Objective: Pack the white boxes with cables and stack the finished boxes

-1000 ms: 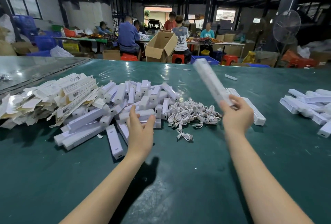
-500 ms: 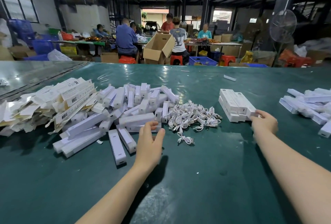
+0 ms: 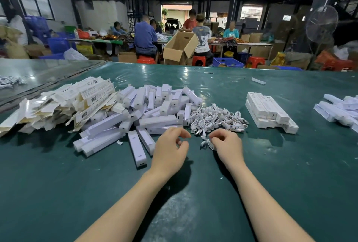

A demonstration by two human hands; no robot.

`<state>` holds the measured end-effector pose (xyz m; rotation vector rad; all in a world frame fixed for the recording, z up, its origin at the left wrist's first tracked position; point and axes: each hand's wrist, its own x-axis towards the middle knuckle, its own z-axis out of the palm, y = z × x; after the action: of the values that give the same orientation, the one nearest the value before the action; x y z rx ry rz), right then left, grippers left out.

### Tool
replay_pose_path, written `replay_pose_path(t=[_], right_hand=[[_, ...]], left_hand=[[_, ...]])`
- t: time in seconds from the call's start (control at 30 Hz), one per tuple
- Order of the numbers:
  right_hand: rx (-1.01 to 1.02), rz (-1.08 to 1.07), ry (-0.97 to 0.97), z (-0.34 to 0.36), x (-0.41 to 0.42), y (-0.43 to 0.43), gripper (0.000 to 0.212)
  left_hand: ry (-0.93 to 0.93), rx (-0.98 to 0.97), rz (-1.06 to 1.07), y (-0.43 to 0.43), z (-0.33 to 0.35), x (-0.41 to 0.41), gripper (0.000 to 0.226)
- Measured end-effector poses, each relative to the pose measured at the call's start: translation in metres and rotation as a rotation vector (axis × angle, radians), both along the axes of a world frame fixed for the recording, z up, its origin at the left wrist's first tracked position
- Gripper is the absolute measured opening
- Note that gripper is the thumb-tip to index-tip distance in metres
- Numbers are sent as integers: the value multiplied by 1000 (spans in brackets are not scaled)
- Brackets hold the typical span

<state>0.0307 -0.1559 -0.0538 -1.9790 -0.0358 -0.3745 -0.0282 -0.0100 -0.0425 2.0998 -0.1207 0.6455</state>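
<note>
The white boxes (image 3: 155, 110) lie in a loose pile on the green counter (image 3: 213, 193), in front of the left hand (image 3: 170, 150). 2 of them lie apart at the near edge of the pile, just left of this hand. Just right of the pile is a heap of white cables (image 3: 217, 117), and 1 loose cable (image 3: 206, 143) lies in front of it, between the 2 hands.

The left hand hangs over the counter with loosely curled fingers and holds nothing. The right hand (image 3: 227, 145) has curled fingers at the end of the loose cable; it is not possible to tell if it grips the cable.

To the right of the heap, the finished boxes (image 3: 269, 112) lie side by side in a low stack. More white boxes (image 3: 341, 108) lie at the right edge. Flat unfolded cartons (image 3: 64, 104) are heaped on the left. Behind the counter, several people sit at tables near an open cardboard box (image 3: 180, 48).
</note>
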Motion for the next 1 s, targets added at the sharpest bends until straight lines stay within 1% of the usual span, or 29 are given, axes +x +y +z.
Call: replay_pose_path(t=[0.1,0.17,0.23,0.27,0.3,0.37,0.4,0.43,0.5,0.57,0.6,0.67,0.73,0.8,0.87,0.93,1.0], right_hand=[[-19,14,-4,4,0,-3,28],[-33,4,-12,5,-1,-2,27],[-40,1,-13,4,-1,-1,26],[-45,-1,-11,5,-2,0,26],[-55,2,-3,5,-1,-1,25],[-82,12,14,5,0,-1,23],[-83,14,19,5,0,-1,23],[-78,11,22,4,0,0,22],[-65,4,28,4,1,-1,22],[-49,4,31,4,1,-1,23],[-41,2,32,4,1,-1,24],[-34,-4,34,5,1,-1,24],[-33,-9,39,6,1,-1,23],[-34,-11,44,6,1,0,22],[-28,-10,44,6,0,-1,23],[-17,-9,43,5,0,-1,24],[-11,-11,41,5,0,-1,24]], left_hand=[[-143,57,124,14,19,-1,27],[-260,49,294,34,34,5,21],[-256,-7,480,63,46,16,21],[-195,-33,551,77,49,22,22],[-95,-21,608,92,49,30,25],[170,126,667,118,45,40,35],[277,196,665,127,43,42,39],[343,235,647,134,42,44,40],[380,237,603,141,42,47,31],[381,174,583,142,46,50,19],[372,143,575,142,48,51,19],[310,131,611,140,51,51,16],[185,187,680,135,52,50,11],[22,266,668,130,53,49,21],[-139,270,611,122,55,48,23],[-289,141,644,114,60,44,23],[-397,-105,741,109,68,39,25]])
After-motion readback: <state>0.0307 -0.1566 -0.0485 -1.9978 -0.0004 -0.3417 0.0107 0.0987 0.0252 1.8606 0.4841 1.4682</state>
